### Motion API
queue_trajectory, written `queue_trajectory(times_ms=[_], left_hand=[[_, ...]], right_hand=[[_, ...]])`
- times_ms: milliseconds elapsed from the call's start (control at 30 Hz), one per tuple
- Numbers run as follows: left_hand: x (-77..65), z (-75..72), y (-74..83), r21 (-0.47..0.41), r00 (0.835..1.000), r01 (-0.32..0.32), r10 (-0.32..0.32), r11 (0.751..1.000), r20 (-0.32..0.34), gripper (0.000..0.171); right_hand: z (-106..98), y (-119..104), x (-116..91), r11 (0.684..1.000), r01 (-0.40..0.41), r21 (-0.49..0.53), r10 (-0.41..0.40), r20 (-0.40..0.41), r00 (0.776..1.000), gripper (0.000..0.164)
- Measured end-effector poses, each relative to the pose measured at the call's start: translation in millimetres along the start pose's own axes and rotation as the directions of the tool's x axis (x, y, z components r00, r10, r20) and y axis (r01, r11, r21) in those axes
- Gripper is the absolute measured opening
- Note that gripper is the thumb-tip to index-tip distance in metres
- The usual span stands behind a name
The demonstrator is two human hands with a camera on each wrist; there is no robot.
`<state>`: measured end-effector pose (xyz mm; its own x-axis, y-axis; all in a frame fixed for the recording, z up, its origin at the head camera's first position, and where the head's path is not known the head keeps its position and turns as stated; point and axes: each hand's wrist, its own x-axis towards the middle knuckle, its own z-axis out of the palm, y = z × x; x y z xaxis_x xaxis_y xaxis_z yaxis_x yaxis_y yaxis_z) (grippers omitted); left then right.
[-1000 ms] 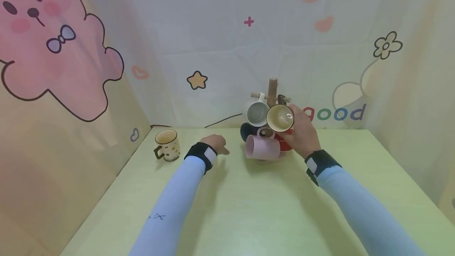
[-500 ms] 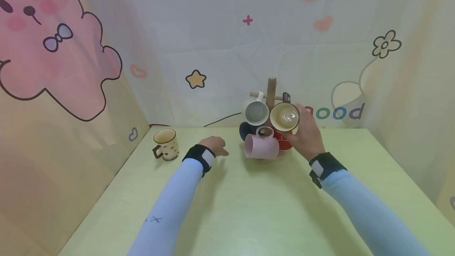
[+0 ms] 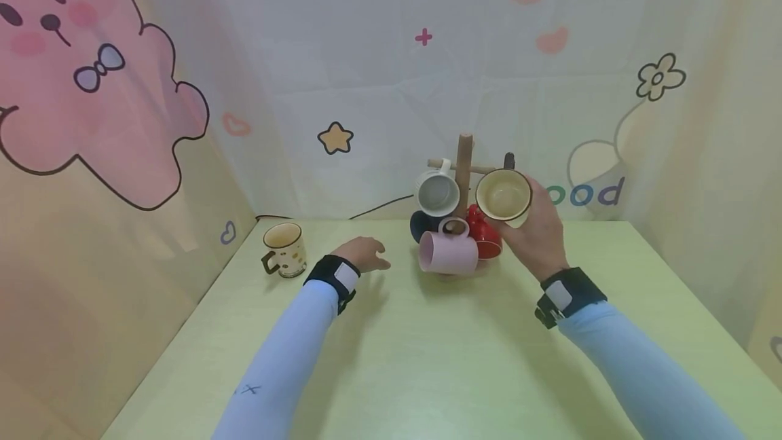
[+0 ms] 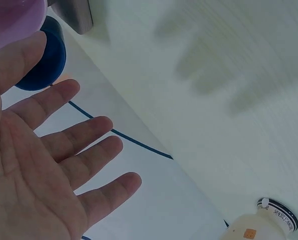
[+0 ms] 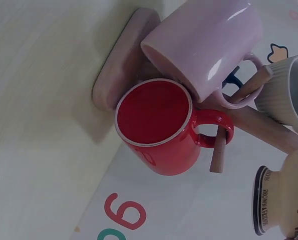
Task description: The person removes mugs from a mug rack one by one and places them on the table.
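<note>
My right hand (image 3: 537, 236) grips a cream mug (image 3: 502, 197) with a dark rim and brown handle, its mouth facing me. In the head view that handle stands just past the tip of a peg on the wooden mug tree (image 3: 466, 155). The mug's lettered end (image 5: 267, 200) shows in the right wrist view. On the tree hang a white mug (image 3: 436, 194), a pink mug (image 3: 450, 254), a red mug (image 5: 161, 127) and a dark blue mug (image 4: 46, 60). My left hand (image 3: 359, 254), fingers spread and holding nothing, hovers over the table left of the tree.
A second cream mug (image 3: 286, 250), spotted and brown-handled, stands upright on the pale table (image 3: 415, 358) at the left. A printed cloth (image 3: 379, 53) hangs directly behind the table, with more cloth along both sides.
My right hand has drawn the cream mug rightward, away from the mug tree's post and past its peg, uncovering the red mug. My left hand has shifted slightly left, its fingers spreading.
</note>
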<state>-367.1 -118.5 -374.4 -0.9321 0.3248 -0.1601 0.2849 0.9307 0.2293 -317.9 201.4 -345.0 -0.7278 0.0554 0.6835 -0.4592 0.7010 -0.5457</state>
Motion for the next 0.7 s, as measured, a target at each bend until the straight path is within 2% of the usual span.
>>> queue_trajectory(times_ms=[167, 433, 700], left_hand=[[-6.5, -0.8, -0.2, -0.011, 1.000, -0.014, 0.014, 1.000, 0.002, 0.049], [-18.1, -4.6, -0.1, -0.023, 1.000, -0.015, 0.015, 1.000, 0.014, 0.049], [-13.7, -6.4, -0.6, -0.030, 0.999, -0.024, 0.024, 0.999, 0.023, 0.050]], right_hand=[[-7.6, -2.4, -3.3, 0.999, -0.035, 0.013, 0.035, 0.004, 0.999, 0.089], [-18.6, -4.7, -12.6, 0.995, -0.076, 0.058, 0.071, 0.084, 0.994, 0.087], [-26.0, -8.6, -18.4, 0.987, -0.143, 0.071, 0.130, 0.168, 0.977, 0.086]])
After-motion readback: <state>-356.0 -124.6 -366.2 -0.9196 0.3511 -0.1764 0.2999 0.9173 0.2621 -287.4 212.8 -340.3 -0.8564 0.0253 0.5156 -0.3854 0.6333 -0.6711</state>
